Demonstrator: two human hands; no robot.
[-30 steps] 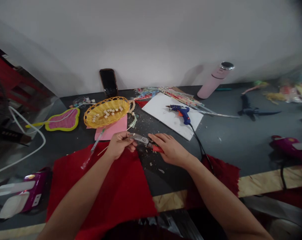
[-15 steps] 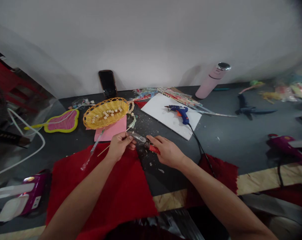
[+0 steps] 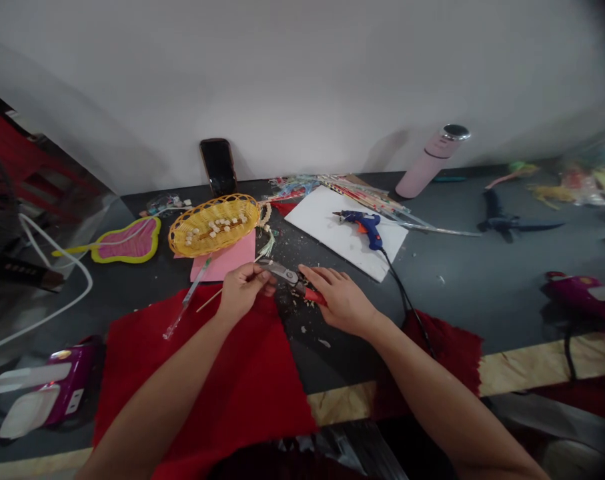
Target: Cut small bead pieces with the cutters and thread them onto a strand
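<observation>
Over the middle of the table, my right hand is closed around the red handle of a pair of pruning shears, whose metal blades point left. My left hand pinches a thin pale wooden stick, with one length of it trailing down-left behind the hand. The blade tips reach the left fingertips, where the stick's far end sticks out a little. Whether the blades touch the stick cannot be made out. Just behind my left hand, a yellow wicker basket with small pale cut pieces in it stands partly on pink paper.
Red cloth lies under my forearms. To the right, a blue glue gun with a black cord rests on a white board. A pink bottle and a phone stand by the wall. Scraps litter the dark table.
My right hand's fingers have loosened and straightened somewhat on the shears' handle. The left hand stays in nearly the same spot with the stick. The whole view has shifted slightly.
</observation>
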